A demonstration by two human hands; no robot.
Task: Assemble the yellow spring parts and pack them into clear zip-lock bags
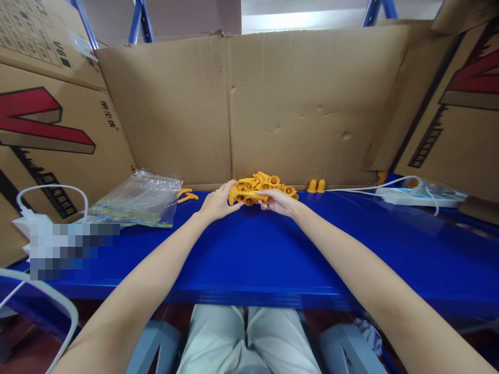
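Probably light and stiff, your orange piece (pixel 251 194) suits end-holding: right fingers (pixel 272 194) pinch it before the pile (pixel 275 181); whether left fingers (pixel 226 189) grip is unclear.

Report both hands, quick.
Left hand: curved around yellow pieces, thumb and fingers apart; whether it grips one cannot be told.
Right hand: closed, holding a yellow piece.

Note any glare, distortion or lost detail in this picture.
Head view: a bright strip at top centre looks washed out; head view: glints on the clear plastic; head view: wide-angle stretch enlarges the forearms toward the lower corners; head view: a pixelated block masks detail at left; head view: the orange parts show small, fine detail hard to tell.
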